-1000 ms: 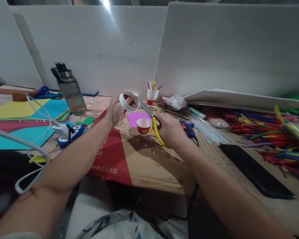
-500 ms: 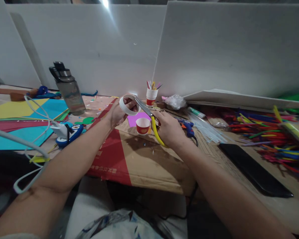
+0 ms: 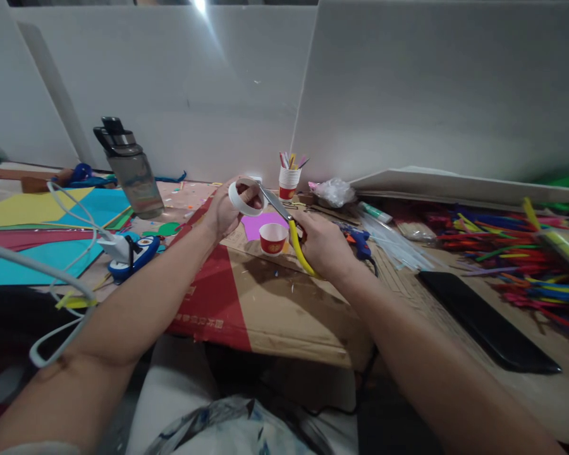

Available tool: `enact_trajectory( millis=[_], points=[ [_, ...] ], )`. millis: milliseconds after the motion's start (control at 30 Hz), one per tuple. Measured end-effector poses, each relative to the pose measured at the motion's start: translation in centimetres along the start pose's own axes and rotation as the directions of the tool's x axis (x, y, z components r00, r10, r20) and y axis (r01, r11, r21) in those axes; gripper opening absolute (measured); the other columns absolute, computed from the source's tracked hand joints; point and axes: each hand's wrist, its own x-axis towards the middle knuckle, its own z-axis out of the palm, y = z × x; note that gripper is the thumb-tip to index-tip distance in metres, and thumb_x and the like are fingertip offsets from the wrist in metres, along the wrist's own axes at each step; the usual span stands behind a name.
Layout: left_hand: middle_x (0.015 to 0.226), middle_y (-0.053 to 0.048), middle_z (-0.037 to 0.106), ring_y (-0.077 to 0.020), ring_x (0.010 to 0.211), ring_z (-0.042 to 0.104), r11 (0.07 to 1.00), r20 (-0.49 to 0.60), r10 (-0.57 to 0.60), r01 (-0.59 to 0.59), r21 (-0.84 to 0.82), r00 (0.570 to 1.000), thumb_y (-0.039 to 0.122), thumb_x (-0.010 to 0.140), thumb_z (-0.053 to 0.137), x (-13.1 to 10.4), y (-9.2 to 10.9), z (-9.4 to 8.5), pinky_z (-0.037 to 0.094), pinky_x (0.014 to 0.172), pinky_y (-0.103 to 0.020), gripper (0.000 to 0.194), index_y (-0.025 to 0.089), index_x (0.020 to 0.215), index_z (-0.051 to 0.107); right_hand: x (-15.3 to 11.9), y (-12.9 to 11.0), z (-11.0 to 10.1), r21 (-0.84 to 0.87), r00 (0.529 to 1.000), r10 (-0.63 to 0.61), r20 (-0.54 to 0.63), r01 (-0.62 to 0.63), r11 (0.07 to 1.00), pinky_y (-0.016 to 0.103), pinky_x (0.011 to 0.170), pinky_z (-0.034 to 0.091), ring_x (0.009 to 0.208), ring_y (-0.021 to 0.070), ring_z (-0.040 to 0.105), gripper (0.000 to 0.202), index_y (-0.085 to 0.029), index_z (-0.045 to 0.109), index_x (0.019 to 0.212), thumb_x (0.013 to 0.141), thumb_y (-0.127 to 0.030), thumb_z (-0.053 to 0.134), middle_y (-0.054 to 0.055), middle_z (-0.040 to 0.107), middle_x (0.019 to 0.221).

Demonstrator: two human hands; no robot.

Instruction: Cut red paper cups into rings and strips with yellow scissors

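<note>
My left hand (image 3: 222, 212) grips a white paper ring (image 3: 239, 203), with some fingers passing through its middle. My right hand (image 3: 323, 243) is closed on a pair of scissors (image 3: 298, 248) with yellow handles and metal blades. The blade tips reach the right edge of the ring; whether they close on the paper I cannot tell. Below the blades stands a short red and white paper cup (image 3: 274, 241) on the cardboard (image 3: 289, 303). Behind that cup lies a purple sheet of paper (image 3: 252, 229).
A water bottle (image 3: 135, 177) and coloured paper sheets (image 3: 33, 208) are on the left, near a blue power strip (image 3: 133, 262). Pens stand in stacked cups (image 3: 289, 184) at the back. On the right lie a glue gun (image 3: 359, 243), a black phone-like slab (image 3: 488, 322) and pipe cleaners (image 3: 493, 240).
Both hands stay almost in place. The paper ring has turned very slightly at the scissor tips, and the whole view has shifted a little.
</note>
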Motion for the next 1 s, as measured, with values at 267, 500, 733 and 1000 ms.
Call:
enact_trajectory(
  millis=[267, 500, 733, 1000],
  points=[
    [0.058, 0.001, 0.059, -0.0101, 0.052, 0.057, 0.998, 0.150, -0.032, 0.024, 0.053, 0.988, 0.032, 0.070, 0.084, -1.0, -0.2, 1.0, 0.043, 0.051, -0.022, 0.028, 0.015, 0.075, 0.062, 0.0, 0.1, 0.1, 0.081, 1.000, -0.004, 0.006, 0.004, 0.997, 0.035, 0.074, 0.046, 0.086, 0.0252, 0.058, 0.044, -0.018, 0.059, 0.131, 0.087, -0.023, 0.056, 0.015, 0.060, 0.106],
    [0.065, 0.001, 0.062, -0.0101, 0.055, 0.059, 1.000, 0.100, 0.002, -0.001, -0.010, 0.995, 0.030, 0.072, 0.082, -0.9, -0.2, 0.6, 0.045, 0.053, -0.023, 0.026, 0.015, 0.081, 0.062, 0.0, 0.5, 0.9, 0.133, 0.999, -0.016, -0.047, 0.022, 0.991, 0.036, 0.076, 0.048, 0.084, 0.0238, 0.057, 0.042, -0.018, 0.059, 0.129, 0.088, -0.027, 0.055, 0.013, 0.055, 0.105],
    [0.066, 0.001, 0.063, -0.0093, 0.054, 0.060, 1.000, 0.038, -0.004, 0.004, 0.006, 0.999, 0.031, 0.068, 0.085, -0.9, 0.2, 0.7, 0.045, 0.053, -0.022, 0.029, 0.015, 0.079, 0.062, 0.0, 0.4, 0.7, 0.137, 1.000, -0.007, -0.027, 0.011, 0.990, 0.035, 0.073, 0.047, 0.083, 0.0235, 0.057, 0.044, -0.018, 0.059, 0.130, 0.087, -0.026, 0.055, 0.013, 0.059, 0.104],
    [0.065, 0.003, 0.061, -0.0095, 0.053, 0.060, 1.000, 0.034, -0.005, 0.006, -0.027, 0.999, 0.031, 0.068, 0.085, -1.1, 0.0, 1.1, 0.046, 0.053, -0.023, 0.030, 0.017, 0.078, 0.060, 0.0, -0.1, 0.2, 0.103, 1.000, 0.003, 0.002, -0.004, 0.995, 0.032, 0.067, 0.041, 0.078, 0.0222, 0.056, 0.041, -0.016, 0.062, 0.127, 0.087, -0.025, 0.054, 0.013, 0.065, 0.102]
  ],
)
